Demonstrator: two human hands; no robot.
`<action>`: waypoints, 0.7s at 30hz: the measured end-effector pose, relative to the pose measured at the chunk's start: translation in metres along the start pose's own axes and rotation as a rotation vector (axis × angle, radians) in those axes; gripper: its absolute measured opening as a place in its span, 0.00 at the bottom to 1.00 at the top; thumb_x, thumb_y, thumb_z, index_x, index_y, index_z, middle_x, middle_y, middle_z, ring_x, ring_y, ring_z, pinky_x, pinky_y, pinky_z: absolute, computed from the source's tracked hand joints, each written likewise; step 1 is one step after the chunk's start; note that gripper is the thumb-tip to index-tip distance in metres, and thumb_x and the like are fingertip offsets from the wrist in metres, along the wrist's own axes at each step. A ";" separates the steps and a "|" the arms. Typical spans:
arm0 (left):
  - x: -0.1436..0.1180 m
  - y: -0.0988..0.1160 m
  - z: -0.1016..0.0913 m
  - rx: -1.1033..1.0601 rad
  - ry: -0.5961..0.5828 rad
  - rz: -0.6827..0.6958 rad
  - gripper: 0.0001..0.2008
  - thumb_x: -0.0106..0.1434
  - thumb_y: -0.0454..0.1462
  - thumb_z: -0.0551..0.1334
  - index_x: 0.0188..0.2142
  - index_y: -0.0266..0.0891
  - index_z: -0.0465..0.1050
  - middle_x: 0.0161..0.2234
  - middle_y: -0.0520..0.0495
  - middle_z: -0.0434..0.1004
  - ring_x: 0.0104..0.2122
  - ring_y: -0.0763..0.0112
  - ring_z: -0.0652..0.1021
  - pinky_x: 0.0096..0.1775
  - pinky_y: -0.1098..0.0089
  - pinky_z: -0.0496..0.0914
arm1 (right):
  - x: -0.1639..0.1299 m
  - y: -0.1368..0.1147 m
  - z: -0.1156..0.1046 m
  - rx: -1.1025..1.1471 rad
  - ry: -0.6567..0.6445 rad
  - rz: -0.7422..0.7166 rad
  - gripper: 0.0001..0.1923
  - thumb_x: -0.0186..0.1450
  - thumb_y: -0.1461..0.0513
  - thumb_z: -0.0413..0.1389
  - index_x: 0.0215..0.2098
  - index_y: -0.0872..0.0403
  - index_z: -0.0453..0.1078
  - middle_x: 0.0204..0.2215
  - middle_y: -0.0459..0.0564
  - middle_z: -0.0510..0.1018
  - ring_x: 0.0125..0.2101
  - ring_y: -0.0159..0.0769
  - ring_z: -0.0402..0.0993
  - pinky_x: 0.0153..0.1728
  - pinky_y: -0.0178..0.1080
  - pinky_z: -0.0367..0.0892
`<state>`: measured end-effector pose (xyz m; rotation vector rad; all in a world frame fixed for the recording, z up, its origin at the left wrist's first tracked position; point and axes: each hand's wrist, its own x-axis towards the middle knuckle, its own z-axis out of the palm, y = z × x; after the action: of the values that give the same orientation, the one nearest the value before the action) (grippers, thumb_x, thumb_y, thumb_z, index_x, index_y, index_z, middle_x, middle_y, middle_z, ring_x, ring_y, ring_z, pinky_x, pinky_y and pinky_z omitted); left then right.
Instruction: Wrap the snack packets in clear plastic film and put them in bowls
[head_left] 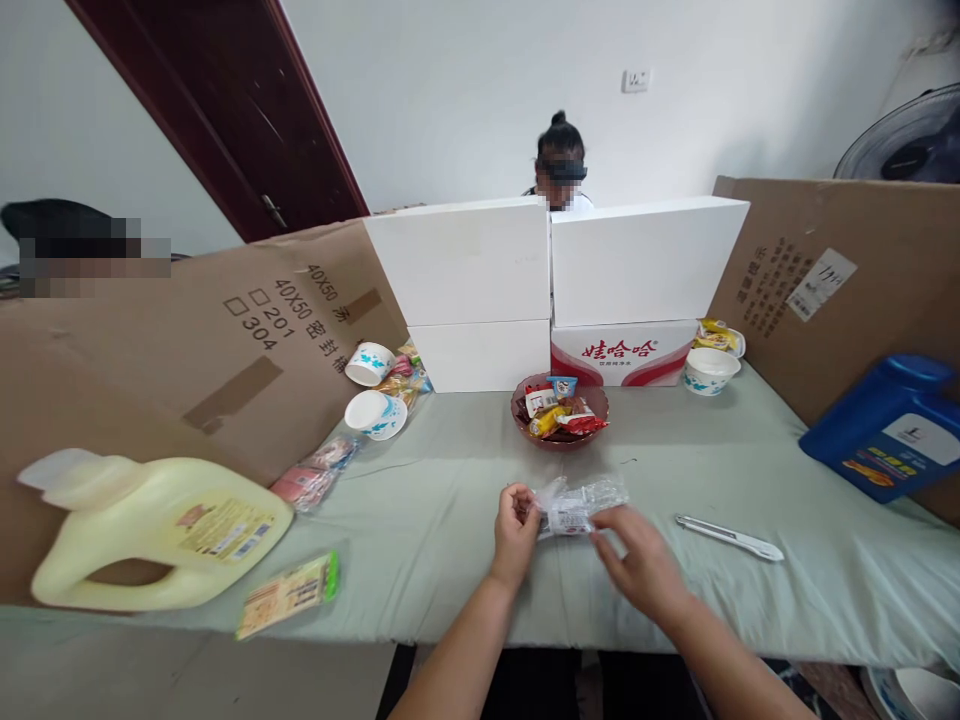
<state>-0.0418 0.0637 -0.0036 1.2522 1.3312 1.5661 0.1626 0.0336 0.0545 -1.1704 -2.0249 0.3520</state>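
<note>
A clear plastic snack packet (pixel 577 506) with a white label is held over the pale green tablecloth (pixel 450 500), near the front edge. My left hand (pixel 515 532) pinches its left end. My right hand (pixel 637 562) grips the right side from below. Just behind the packet stands a dark red bowl (pixel 594 399) filled with several wrapped snacks.
A white utility knife (pixel 729 538) lies right of my hands. A yellow jug (pixel 150 530) and a flat packet (pixel 289 594) lie at left, a blue jug (pixel 889 425) at right. Paper cups (pixel 375 413), white boxes (pixel 465 265) and cardboard walls ring the table; a person sits behind.
</note>
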 end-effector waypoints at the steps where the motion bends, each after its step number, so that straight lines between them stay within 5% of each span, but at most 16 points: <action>1: 0.000 0.002 0.000 -0.025 -0.013 -0.016 0.17 0.57 0.42 0.64 0.43 0.40 0.65 0.33 0.51 0.71 0.32 0.72 0.74 0.36 0.72 0.69 | 0.005 -0.008 0.007 -0.009 -0.090 -0.111 0.10 0.68 0.59 0.48 0.40 0.48 0.71 0.35 0.50 0.78 0.40 0.39 0.74 0.43 0.43 0.69; 4: 0.000 0.003 0.000 -0.078 0.030 -0.045 0.19 0.54 0.44 0.67 0.42 0.39 0.67 0.29 0.53 0.70 0.29 0.73 0.74 0.33 0.72 0.69 | 0.021 -0.009 0.028 -0.086 -0.188 -0.215 0.12 0.68 0.63 0.47 0.42 0.50 0.71 0.41 0.51 0.78 0.46 0.40 0.72 0.48 0.45 0.67; 8: 0.004 0.001 -0.010 -0.075 0.216 -0.028 0.17 0.54 0.45 0.67 0.37 0.39 0.67 0.27 0.54 0.68 0.25 0.75 0.72 0.30 0.74 0.68 | 0.031 0.021 0.042 -0.247 -0.186 0.046 0.20 0.66 0.60 0.52 0.55 0.56 0.66 0.54 0.60 0.71 0.54 0.47 0.67 0.52 0.49 0.64; 13: -0.011 0.012 -0.029 -0.033 0.465 0.059 0.12 0.61 0.44 0.61 0.38 0.40 0.63 0.29 0.54 0.66 0.27 0.75 0.71 0.31 0.74 0.67 | 0.028 0.038 0.034 -0.265 -0.215 0.100 0.18 0.65 0.59 0.54 0.52 0.55 0.69 0.49 0.57 0.75 0.48 0.46 0.70 0.50 0.48 0.65; 15: -0.024 0.025 -0.029 0.089 0.347 0.238 0.08 0.63 0.42 0.60 0.37 0.40 0.65 0.32 0.50 0.68 0.32 0.71 0.73 0.36 0.70 0.69 | 0.028 0.035 0.030 -0.259 -0.202 0.104 0.15 0.65 0.62 0.53 0.49 0.55 0.70 0.44 0.55 0.77 0.44 0.44 0.71 0.47 0.45 0.66; 19: -0.028 0.049 -0.018 0.478 -0.347 0.593 0.10 0.65 0.32 0.53 0.43 0.41 0.71 0.39 0.44 0.75 0.41 0.64 0.75 0.45 0.62 0.71 | 0.031 0.026 0.022 -0.239 -0.175 0.089 0.09 0.65 0.65 0.50 0.37 0.54 0.73 0.34 0.53 0.77 0.38 0.42 0.72 0.41 0.44 0.66; 21: -0.014 0.052 -0.014 0.656 -0.436 0.624 0.19 0.63 0.28 0.51 0.52 0.40 0.67 0.49 0.41 0.73 0.52 0.59 0.71 0.53 0.55 0.66 | 0.029 0.020 0.016 -0.212 -0.151 0.036 0.10 0.66 0.65 0.49 0.36 0.52 0.72 0.36 0.52 0.77 0.41 0.43 0.71 0.44 0.46 0.65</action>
<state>-0.0484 0.0356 0.0439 2.4404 1.2588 1.1182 0.1547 0.0707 0.0468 -1.3452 -2.2172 0.2541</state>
